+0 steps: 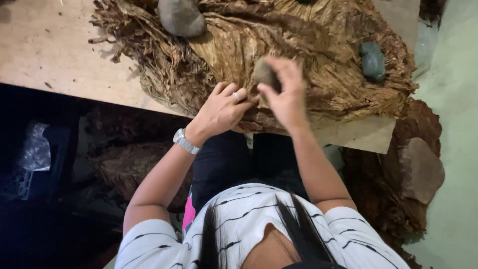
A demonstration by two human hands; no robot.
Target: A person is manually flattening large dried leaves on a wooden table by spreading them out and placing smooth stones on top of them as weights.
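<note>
The right hand [284, 94] closes its fingers around a small grey stone [265, 73], lifted just above the pile of dried brown leaves [318, 55] on the counter [45, 55]. The left hand [221, 112] lies flat at its nine o'clock, fingers spread narrow on the leaves' near edge. A large grey stone [181, 17] sits at eleven o'clock, a green stone [373, 61] at three o'clock.

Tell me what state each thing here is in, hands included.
Left hand: palm down, resting on the dried leaves.
Right hand: raised, blurred, gripping a small stone.
Dried leaves: brown, piled flat on the table.
Grey stone: lying on the pile.
Greenish stone: lying on the pile's edge.
</note>
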